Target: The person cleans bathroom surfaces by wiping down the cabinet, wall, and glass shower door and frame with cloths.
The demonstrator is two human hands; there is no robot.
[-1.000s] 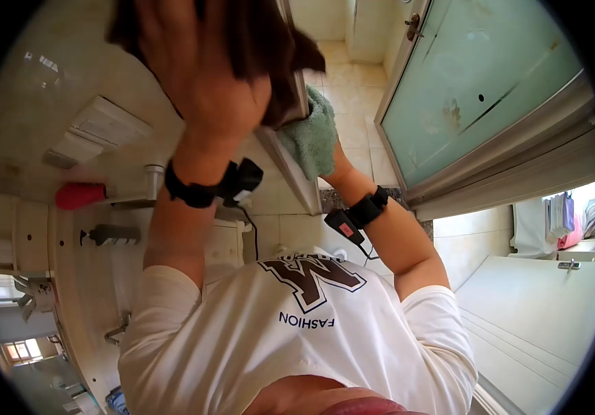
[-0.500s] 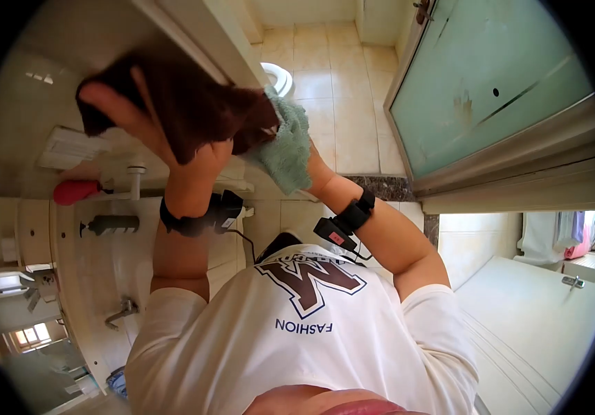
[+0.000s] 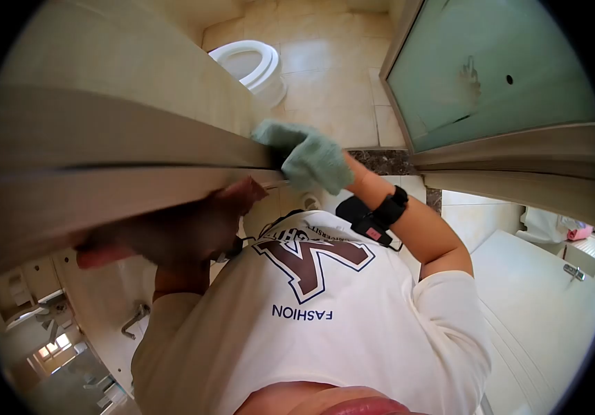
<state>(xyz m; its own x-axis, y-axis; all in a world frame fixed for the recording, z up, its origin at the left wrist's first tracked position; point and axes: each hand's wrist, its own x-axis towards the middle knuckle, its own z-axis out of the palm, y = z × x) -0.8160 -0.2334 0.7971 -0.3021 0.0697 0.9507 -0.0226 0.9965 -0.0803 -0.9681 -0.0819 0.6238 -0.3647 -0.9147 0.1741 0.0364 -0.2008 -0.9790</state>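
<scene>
My left hand [image 3: 107, 257], blurred by motion, holds a brown cloth [image 3: 173, 232] that covers most of its fingers. The cloth lies along the lower side of a long beige door frame or door edge [image 3: 104, 197], where contact cannot be made out clearly. Over my right hand is a light green towel cloth [image 3: 315, 155], which hides the fingers. That cloth is against the near end of the same edge, at the middle of the view. Black straps with small boxes sit on my wrists; the right one [image 3: 387, 211] shows plainly.
A white toilet [image 3: 249, 66] stands on the tiled floor [image 3: 325, 62] ahead. To the right are a frosted glass door [image 3: 491, 76] and a white door [image 3: 533, 311] with a metal handle. At lower left, a tap [image 3: 135, 318] projects over a pale basin or counter.
The beige edge now crosses the left of the view, and more of the toilet shows. My left hand and the brown cloth have come lower and nearer; my right hand has moved slightly right.
</scene>
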